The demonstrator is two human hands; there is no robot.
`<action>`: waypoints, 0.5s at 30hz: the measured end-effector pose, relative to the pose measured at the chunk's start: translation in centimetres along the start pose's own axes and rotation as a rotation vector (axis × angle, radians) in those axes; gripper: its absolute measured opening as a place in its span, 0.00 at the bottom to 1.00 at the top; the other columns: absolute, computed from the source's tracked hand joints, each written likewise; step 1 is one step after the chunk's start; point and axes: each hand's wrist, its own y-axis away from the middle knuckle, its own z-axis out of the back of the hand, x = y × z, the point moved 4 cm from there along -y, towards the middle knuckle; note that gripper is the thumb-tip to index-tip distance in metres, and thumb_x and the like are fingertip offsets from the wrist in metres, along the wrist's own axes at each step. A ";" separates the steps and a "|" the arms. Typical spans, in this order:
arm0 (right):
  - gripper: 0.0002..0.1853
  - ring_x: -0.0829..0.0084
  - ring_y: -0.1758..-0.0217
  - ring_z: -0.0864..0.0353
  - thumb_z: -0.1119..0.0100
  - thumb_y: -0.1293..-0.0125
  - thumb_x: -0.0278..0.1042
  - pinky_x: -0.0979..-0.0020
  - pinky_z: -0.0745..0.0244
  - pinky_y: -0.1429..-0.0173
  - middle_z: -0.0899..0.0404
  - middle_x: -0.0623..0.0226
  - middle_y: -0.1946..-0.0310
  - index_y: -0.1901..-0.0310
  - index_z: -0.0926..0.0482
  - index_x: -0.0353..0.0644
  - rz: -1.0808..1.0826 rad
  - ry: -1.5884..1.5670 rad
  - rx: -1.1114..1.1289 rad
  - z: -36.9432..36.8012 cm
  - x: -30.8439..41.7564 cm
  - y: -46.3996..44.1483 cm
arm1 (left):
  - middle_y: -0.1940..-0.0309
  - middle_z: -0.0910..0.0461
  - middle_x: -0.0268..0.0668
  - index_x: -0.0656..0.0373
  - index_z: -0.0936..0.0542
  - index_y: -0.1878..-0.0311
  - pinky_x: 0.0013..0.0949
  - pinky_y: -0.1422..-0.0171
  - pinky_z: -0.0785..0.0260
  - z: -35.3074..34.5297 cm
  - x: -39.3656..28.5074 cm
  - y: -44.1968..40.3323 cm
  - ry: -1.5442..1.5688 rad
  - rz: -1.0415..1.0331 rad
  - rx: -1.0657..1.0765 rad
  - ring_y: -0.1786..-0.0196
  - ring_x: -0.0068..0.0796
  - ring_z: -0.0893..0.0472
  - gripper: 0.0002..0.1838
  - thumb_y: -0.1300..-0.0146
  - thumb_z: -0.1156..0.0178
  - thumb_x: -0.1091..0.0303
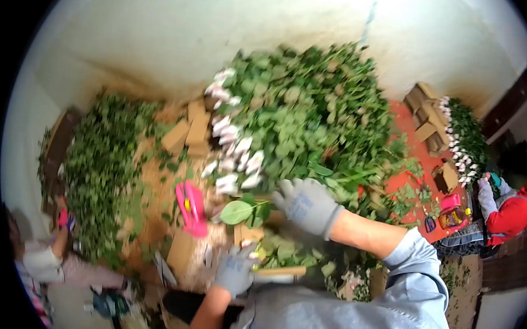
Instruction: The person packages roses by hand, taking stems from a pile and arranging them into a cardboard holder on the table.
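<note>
My right hand [304, 207], in a grey glove, is curled at the near edge of the big flower pile. A leafy stem [237, 212] with broad green leaves runs up to its fingers. Lower down, my left hand [236, 271], also gloved in grey, is closed near my lap. Something small and pink-yellow shows at its fingertips, too small to name. Beyond both hands lies the heap of leafy flower stems [309, 107], its white-pink wrapped heads [234, 147] facing left. A bright pink tool [191, 208] with a yellow spot stands left of my right hand.
Cardboard pieces [188, 130] and loose leaves lie on the wooden tabletop [164, 197]. Another leafy heap [100, 166] is at left, beside a person [43, 259]. At right, a person in red [514, 216] works at a red table [404, 149] with more flowers. A pale wall rises behind.
</note>
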 end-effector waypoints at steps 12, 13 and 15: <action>0.15 0.59 0.55 0.13 0.43 0.32 0.34 0.56 0.19 0.58 0.18 0.57 0.54 0.46 0.17 0.43 -0.184 -0.055 0.500 -13.2 3.7 6.8 | 0.29 0.24 0.28 0.42 0.10 0.49 0.49 0.32 0.32 -0.3 0.2 -0.1 0.050 0.035 0.001 0.39 0.40 0.24 0.19 0.46 0.29 0.63; 0.15 0.59 0.55 0.13 0.43 0.32 0.34 0.57 0.19 0.58 0.18 0.57 0.54 0.46 0.17 0.41 -0.186 -0.018 0.505 -12.4 4.0 6.7 | 0.29 0.24 0.28 0.42 0.10 0.49 0.49 0.32 0.32 -0.2 0.2 -0.1 0.051 0.036 0.003 0.39 0.40 0.24 0.19 0.46 0.29 0.63; 0.23 0.59 0.51 0.14 0.33 0.37 0.46 0.58 0.18 0.53 0.19 0.58 0.52 0.46 0.21 0.39 -0.205 0.101 0.538 -11.7 4.6 5.9 | 0.28 0.27 0.27 0.46 0.10 0.49 0.48 0.34 0.31 -0.1 0.1 0.0 0.029 0.039 0.030 0.37 0.38 0.26 0.17 0.42 0.30 0.59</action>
